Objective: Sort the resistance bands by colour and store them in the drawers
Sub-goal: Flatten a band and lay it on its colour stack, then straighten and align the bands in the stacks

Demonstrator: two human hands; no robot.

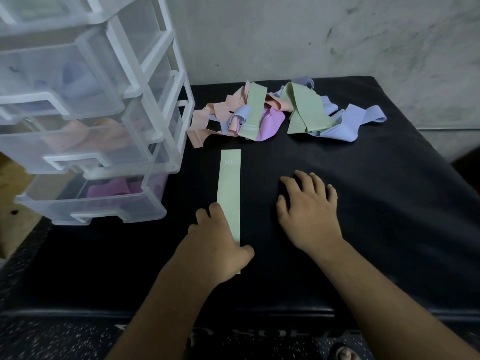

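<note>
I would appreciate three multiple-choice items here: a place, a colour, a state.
1. Where does the flat green band lie? A in a drawer; B on the black mat; C on the floor.
2. What colour are the bands in the bottom drawer? A purple; B green; C yellow.
3. The right hand is: A gripping a blue band; B open, empty; C inside a drawer.
Key: B, it lies stretched on the mat; A, purple shows through the clear wall; B, its fingers lie spread on the mat.
</note>
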